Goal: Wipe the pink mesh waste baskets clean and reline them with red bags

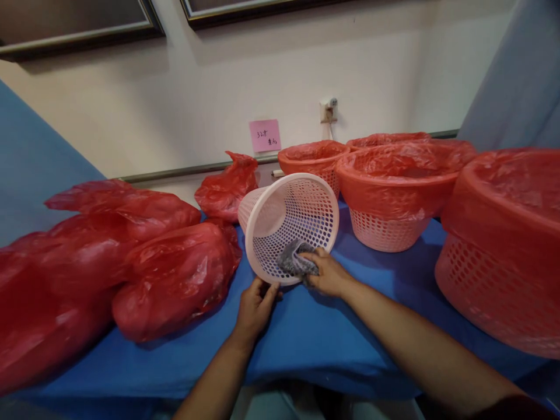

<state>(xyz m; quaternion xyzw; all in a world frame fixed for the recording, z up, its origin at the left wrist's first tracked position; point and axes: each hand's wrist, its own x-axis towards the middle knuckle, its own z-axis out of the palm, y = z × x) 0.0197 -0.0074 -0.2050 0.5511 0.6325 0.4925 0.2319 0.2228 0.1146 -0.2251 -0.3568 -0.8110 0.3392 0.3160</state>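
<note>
A pale pink mesh basket [301, 204] lies on its side on the blue table cover [306, 338], its mouth facing me. My left hand [255, 306] grips the basket's lower rim, fingers curled round it. My right hand [328, 273] is closed on a grey cloth [294, 259] and presses it against the inside of the basket near the rim.
Several red plastic bags [170, 274] lie heaped on the left. Baskets lined with red bags [394, 192] stand at the right, the nearest [503, 245] close to my right forearm. A pink note [265, 135] and a wall socket [328, 109] are behind.
</note>
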